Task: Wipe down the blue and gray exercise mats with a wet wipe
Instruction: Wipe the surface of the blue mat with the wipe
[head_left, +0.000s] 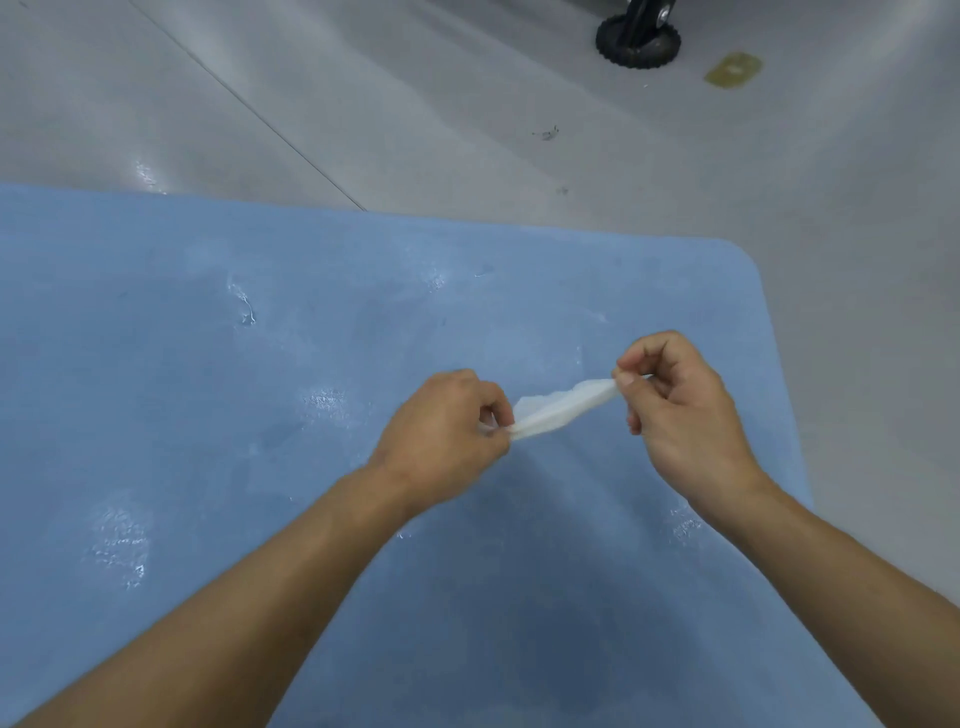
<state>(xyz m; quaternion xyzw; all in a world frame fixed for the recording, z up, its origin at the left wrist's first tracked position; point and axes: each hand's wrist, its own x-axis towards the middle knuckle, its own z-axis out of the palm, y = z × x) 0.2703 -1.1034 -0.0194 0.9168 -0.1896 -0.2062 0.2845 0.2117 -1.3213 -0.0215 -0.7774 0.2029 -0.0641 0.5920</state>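
Underfoot, the blue mat (208, 415) shows wet, shiny patches, so wiping looks partly done, while above it the left hand (441, 426) and right hand (675, 405) each pinch an end of the wet wipe (561, 410), stretched between them, and no gray mat is in sight on the gray floor (467, 104) beyond.

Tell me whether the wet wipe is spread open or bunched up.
Bunched up: the wet wipe is pulled into a narrow strip, its ends pinched by the left hand and right hand over the blue mat.
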